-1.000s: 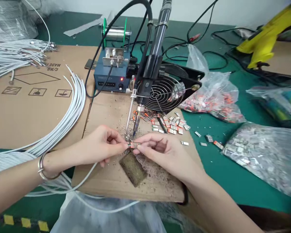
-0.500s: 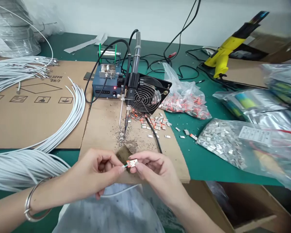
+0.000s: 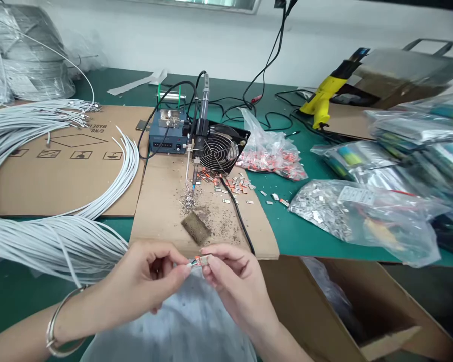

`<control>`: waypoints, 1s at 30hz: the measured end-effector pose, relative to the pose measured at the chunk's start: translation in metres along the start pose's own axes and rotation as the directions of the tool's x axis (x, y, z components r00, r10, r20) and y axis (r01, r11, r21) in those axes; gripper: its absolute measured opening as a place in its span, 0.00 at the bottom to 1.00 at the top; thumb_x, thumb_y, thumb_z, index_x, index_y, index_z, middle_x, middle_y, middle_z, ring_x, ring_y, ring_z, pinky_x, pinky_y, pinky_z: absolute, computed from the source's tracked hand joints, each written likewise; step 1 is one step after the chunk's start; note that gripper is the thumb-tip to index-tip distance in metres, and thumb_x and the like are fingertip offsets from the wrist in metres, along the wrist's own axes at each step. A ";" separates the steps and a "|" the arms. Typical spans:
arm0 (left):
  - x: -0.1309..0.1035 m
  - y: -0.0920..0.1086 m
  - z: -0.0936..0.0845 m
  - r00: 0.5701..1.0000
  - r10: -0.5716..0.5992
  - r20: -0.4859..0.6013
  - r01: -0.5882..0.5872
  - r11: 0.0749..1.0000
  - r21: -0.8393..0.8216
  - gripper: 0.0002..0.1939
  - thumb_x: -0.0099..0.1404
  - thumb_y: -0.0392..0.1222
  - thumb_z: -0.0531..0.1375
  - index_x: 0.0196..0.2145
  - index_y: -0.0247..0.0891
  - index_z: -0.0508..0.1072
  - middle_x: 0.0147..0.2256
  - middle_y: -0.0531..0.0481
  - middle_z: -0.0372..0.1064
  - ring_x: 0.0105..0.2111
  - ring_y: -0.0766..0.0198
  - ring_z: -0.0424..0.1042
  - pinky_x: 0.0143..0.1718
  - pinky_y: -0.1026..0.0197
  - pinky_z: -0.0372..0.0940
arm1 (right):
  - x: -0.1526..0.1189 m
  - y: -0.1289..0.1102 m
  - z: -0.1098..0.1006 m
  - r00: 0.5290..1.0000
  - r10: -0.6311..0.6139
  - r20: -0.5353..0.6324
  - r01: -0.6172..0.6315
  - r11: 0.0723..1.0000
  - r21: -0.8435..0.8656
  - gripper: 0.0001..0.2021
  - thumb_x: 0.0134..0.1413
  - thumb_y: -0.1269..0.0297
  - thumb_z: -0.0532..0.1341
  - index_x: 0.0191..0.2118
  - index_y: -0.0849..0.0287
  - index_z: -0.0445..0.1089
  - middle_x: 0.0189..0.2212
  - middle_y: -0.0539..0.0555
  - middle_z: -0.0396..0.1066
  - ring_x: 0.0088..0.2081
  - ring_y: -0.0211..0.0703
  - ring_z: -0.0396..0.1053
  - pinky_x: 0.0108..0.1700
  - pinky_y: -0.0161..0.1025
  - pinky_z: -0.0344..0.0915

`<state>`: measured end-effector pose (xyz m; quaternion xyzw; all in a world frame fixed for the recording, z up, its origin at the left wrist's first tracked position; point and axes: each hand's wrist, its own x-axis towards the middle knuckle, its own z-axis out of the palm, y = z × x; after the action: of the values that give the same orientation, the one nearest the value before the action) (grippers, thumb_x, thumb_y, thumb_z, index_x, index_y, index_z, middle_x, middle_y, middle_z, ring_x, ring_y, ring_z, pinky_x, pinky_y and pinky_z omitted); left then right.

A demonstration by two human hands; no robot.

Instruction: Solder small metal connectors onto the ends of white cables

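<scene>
My left hand (image 3: 156,276), with a bracelet at the wrist, pinches the end of a cable (image 3: 192,264) whose thin coloured wires fan out at the tip. Thumb and fingers of my right hand (image 3: 236,284) are closed on a small USB connector (image 3: 203,261), metal with an orange part. Wires and connector meet between the two hands; whether they are joined is too small to tell. Beyond my hands, a soldering iron (image 3: 202,118) stands tip-down in a holder above solder bits. A brown sponge (image 3: 196,228) lies between it and my hands.
A blue solder-feeder box (image 3: 168,138) and a black fan (image 3: 219,151) flank the iron. Loose connectors (image 3: 236,185) and bagged ones (image 3: 274,156) lie to the right. White cables (image 3: 60,246) are bundled left. A yellow heat gun (image 3: 324,95) stands at the back right.
The view has shifted, and my hands now sit nearer me, below the sponge, which is uncovered. The connector has turned more edge-on. The box's red light no longer shows.
</scene>
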<state>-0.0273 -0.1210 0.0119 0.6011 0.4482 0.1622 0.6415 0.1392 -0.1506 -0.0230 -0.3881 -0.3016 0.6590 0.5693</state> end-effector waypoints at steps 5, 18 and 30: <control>-0.008 0.005 0.004 1.000 -0.008 -0.014 0.008 0.999 0.041 0.13 0.60 0.48 0.54 0.29 0.35 0.70 0.16 0.59 0.53 0.13 0.75 0.56 0.13 0.73 0.54 | -0.008 0.002 -0.001 0.999 -0.003 0.044 0.004 1.000 -0.020 0.05 0.44 0.64 0.69 0.31 0.56 0.77 0.20 0.51 0.71 0.20 0.29 0.64 0.22 0.22 0.61; -0.021 0.000 0.012 0.990 0.132 -0.049 -0.119 0.971 0.208 0.13 0.62 0.45 0.53 0.28 0.35 0.72 0.15 0.58 0.54 0.14 0.73 0.55 0.14 0.72 0.54 | -0.019 0.002 0.003 0.995 0.092 0.024 -0.094 0.993 0.067 0.07 0.39 0.63 0.71 0.27 0.58 0.77 0.17 0.51 0.70 0.18 0.29 0.62 0.20 0.24 0.59; -0.023 -0.006 0.012 0.983 0.177 -0.043 -0.157 0.944 0.292 0.14 0.63 0.45 0.52 0.28 0.35 0.73 0.16 0.57 0.53 0.15 0.73 0.53 0.16 0.71 0.52 | -0.023 0.006 -0.007 0.998 0.019 0.061 -0.014 0.997 -0.077 0.06 0.45 0.63 0.67 0.31 0.59 0.77 0.19 0.52 0.71 0.18 0.32 0.62 0.20 0.27 0.60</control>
<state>-0.0329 -0.1466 0.0132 0.7178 0.4360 0.1699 0.5156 0.1433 -0.1749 -0.0272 -0.3915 -0.3410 0.6633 0.5389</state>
